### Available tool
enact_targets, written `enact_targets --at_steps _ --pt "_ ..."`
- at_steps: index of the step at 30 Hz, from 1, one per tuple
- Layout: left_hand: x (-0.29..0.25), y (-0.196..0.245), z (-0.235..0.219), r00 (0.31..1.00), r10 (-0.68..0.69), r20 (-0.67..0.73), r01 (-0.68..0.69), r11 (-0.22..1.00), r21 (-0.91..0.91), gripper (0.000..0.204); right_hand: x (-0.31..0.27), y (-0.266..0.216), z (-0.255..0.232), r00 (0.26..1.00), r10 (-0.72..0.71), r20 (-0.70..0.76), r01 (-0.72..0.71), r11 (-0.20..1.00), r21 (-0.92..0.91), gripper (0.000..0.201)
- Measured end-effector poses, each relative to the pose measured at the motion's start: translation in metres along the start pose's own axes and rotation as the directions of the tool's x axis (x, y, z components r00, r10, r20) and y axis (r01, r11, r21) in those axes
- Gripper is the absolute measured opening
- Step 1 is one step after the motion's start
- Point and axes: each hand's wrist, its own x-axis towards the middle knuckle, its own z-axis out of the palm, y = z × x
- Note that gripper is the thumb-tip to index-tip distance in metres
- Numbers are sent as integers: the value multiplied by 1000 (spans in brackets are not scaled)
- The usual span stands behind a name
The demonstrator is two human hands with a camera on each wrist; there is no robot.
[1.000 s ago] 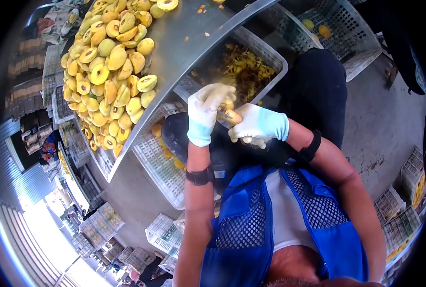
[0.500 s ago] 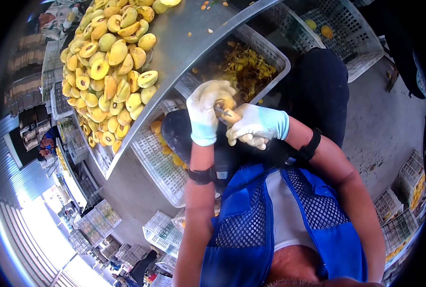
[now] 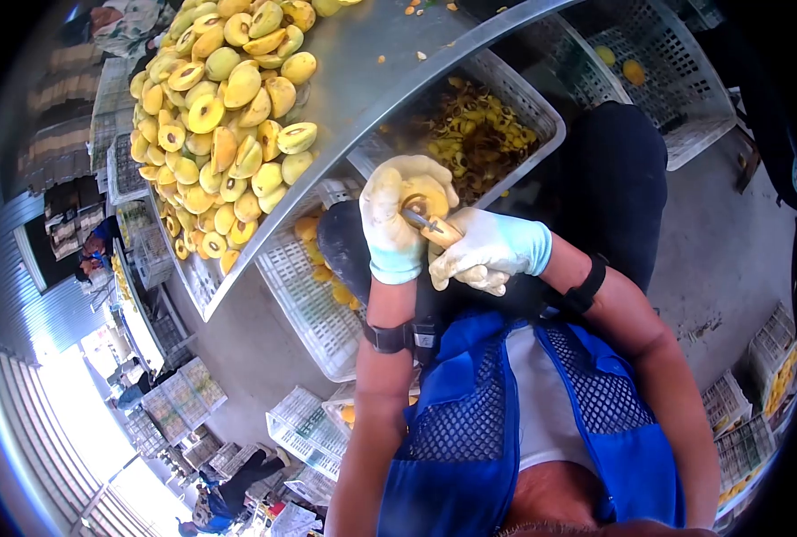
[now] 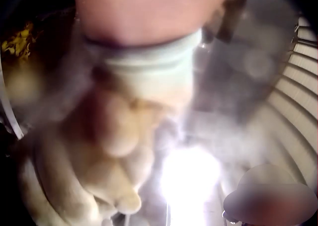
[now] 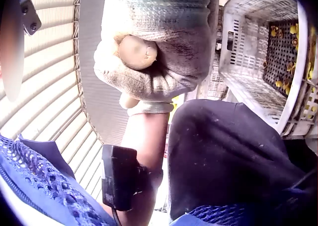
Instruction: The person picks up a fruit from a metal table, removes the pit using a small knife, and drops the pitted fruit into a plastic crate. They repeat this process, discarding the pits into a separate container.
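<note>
Both hands wear whitish gloves with pale blue cuffs. My left hand curls round a yellow fruit piece with a dark hollow facing up. In my right hand is a knife by its wooden handle, the short metal blade at the fruit's lower edge. The right wrist view shows the handle's round butt poking out of my right hand's grip. Gloved fingers fill the lower left of the left wrist view, blurred; the fruit and blade cannot be made out there.
Halved yellow fruits are heaped on a metal table. Below its edge stands a crate of peelings, with another crate holding yellow pieces beside my left knee. More crates stand at the upper right.
My left hand has rolled, so the fruit's hollow and the blade show more plainly. The right hand keeps its hold on the handle. The head view has shifted slightly.
</note>
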Motion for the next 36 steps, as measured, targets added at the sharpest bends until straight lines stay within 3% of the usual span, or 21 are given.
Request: enact_targets --at_steps 3,6,9,10,11,12,13,14,15,16,17,18,20,23,26,28,29,32,33,36 --pt "0 2 4 1000 -15 -12 14 999 -44 46 0 -1 1 1000 -16 19 15 1000 8 21" --pt "-3 2 8 997 -46 -54 33 973 -228 48 0 -7 5 1000 8 13 -7 1000 -27 19" --pt "-9 16 19 968 -147 -202 81 950 -302 48 0 -7 8 1000 15 17 -14 997 -70 18" --pt "-10 20 21 952 -185 -245 98 939 -331 48 -1 -8 7 997 -5 80 8 999 -49 18" --pt "-6 26 18 873 -303 -382 46 831 -554 49 -4 -10 7 990 -26 141 30 999 -28 18" --pt "-6 31 4 841 -217 -496 -22 901 -432 49 -5 -11 6 979 -49 200 50 999 -4 19" --pt "-8 43 -11 877 -139 -460 -113 871 -478 46 -6 -11 7 992 -63 110 63 998 3 21" --pt "-10 54 -32 898 77 -432 -161 974 -162 43 0 -7 2 998 -40 42 36 996 76 24" --pt "-16 71 -47 817 338 -467 5 805 593 41 2 -7 1 999 -44 -29 45 998 33 25" --pt "-19 88 -66 831 423 -362 108 515 850 38 4 -7 2 994 -50 -102 49 999 -9 27" --pt "-21 105 -85 829 501 -251 205 145 968 35 5 -9 3 988 -47 -150 42 999 -35 27" --pt "-23 118 -94 871 471 -138 281 -248 927 34 7 -10 5 980 -40 -193 29 998 -62 27" --pt "-12 130 -110 883 430 -187 326 -277 904 39 10 -12 7 971 -39 -238 16 995 -95 27" --pt "33 124 -107 867 406 -288 382 -173 908 48 11 -14 7 963 -62 -264 31 992 -121 28" --pt "81 107 -127 879 364 -308 436 -353 828 52 10 -14 7 963 -93 -254 54 986 -155 28" --pt "98 106 -133 908 271 -320 400 -331 855 53 9 -14 4 965 -119 -234 85 985 -152 29" --pt "103 106 -135 920 222 -324 382 -317 868 53 8 -15 3 960 -129 -250 90 983 -161 28" --pt "103 105 -134 940 -18 -342 340 -61 938 56 7 -18 3 948 -154 -280 107 979 -174 27" --pt "98 100 -132 944 -27 -328 328 117 937 52 7 -19 4 945 -161 -284 116 979 -169 27" --pt "83 87 -111 941 263 -213 218 10 976 49 7 -18 4 949 -170 -266 125 976 -179 26"
